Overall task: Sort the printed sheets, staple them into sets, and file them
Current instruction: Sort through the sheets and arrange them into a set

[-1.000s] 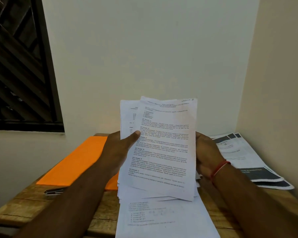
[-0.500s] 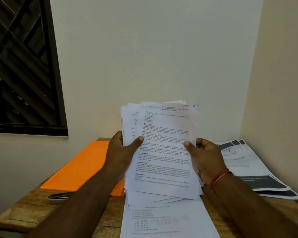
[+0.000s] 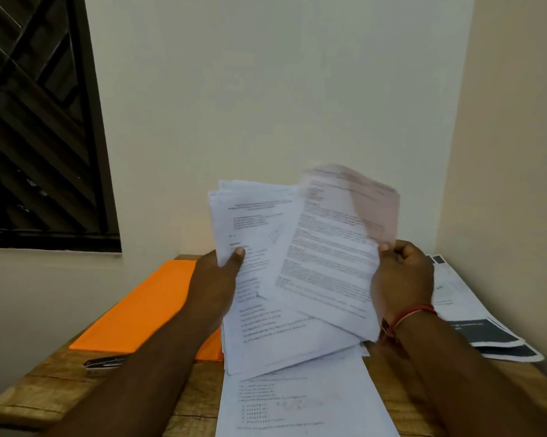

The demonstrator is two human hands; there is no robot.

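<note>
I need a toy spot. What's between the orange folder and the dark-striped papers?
Head view: the left hand and right hand hold printed sheets there, above a loose sheet on the table.

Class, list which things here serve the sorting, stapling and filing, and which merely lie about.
For the job: stack in left hand, blurred sheet in right hand, flat sheet on table, probable stapler, orange folder.
Lying about, probably: dark-banded leaflets, window.
</note>
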